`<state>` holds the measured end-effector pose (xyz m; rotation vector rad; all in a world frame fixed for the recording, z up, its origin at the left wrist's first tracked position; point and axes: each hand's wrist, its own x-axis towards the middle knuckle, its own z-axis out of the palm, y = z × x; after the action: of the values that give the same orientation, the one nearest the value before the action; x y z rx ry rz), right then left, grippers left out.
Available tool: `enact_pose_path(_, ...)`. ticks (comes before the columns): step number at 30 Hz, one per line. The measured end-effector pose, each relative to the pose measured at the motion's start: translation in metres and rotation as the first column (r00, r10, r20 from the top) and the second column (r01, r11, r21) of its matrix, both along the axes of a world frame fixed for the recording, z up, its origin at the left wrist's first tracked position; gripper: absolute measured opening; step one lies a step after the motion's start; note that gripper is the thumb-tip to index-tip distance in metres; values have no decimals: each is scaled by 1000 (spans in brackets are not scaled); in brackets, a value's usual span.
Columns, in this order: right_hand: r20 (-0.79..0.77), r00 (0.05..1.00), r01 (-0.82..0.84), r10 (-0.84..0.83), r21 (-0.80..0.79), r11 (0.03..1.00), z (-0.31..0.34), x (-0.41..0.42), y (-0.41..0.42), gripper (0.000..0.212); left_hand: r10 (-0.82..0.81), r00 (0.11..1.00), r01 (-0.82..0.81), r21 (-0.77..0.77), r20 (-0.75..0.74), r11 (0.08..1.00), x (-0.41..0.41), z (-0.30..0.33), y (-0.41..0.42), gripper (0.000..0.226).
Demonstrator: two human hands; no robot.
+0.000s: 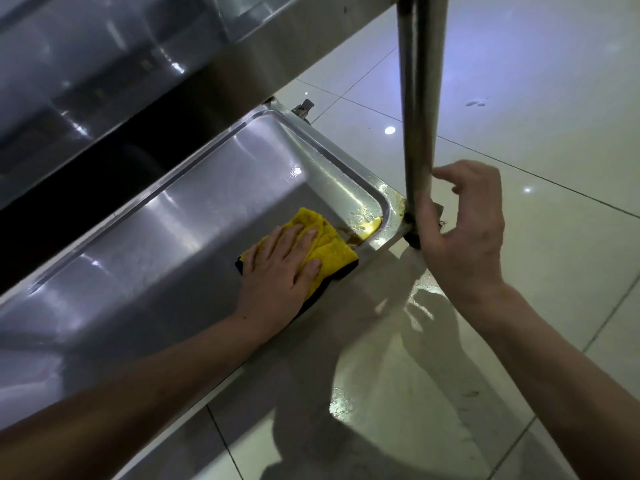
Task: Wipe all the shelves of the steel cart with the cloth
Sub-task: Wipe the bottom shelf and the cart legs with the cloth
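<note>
Liquid [363, 227] pooled brown in the bottom shelf's [173, 244] right corner could slop over the rim onto the floor [519, 109] if the left hand [277, 268], flat on the yellow cloth [329, 247], shoves hard, while the right hand [464, 233] loosely steadies the cart post [419, 98].

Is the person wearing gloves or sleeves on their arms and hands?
No gloves and no sleeves show. Both forearms are bare right up to the edge of the picture. The left hand and the right hand are bare too, with no rings, watch or bracelets showing on the fingers or wrists. The fingernails look short and plain.
</note>
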<state>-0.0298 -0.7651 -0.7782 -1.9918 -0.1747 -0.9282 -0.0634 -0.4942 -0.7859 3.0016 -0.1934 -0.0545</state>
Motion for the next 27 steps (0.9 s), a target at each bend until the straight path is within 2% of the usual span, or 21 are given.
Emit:
enact_pose_path(4, 58, 998, -9, 8, 20, 1000, 19, 12, 3, 34, -12, 1000, 12, -6, -16, 1000, 2, 1, 0, 61)
enact_pose_path(8, 2, 999, -45, 45, 35, 998, 33, 24, 10, 53, -4, 1000, 3, -19, -20, 1000, 3, 2, -3, 60)
enact_pose_path(14, 9, 1000, 1, -1, 37, 999, 36, 27, 18, 41, 17, 999, -16, 25, -36, 1000, 39, 4, -14, 59)
enact_pose_path(20, -1, 1000, -9, 9, 39, 999, 35, 27, 17, 39, 67, 998, -67, 3, -9, 998, 100, 3, -29, 54)
enact_pose_path(27, -11, 999, -38, 38, 53, 998, 36, 28, 12, 42, 167, 986, -167, -13, -3, 986, 157, 3, -34, 58)
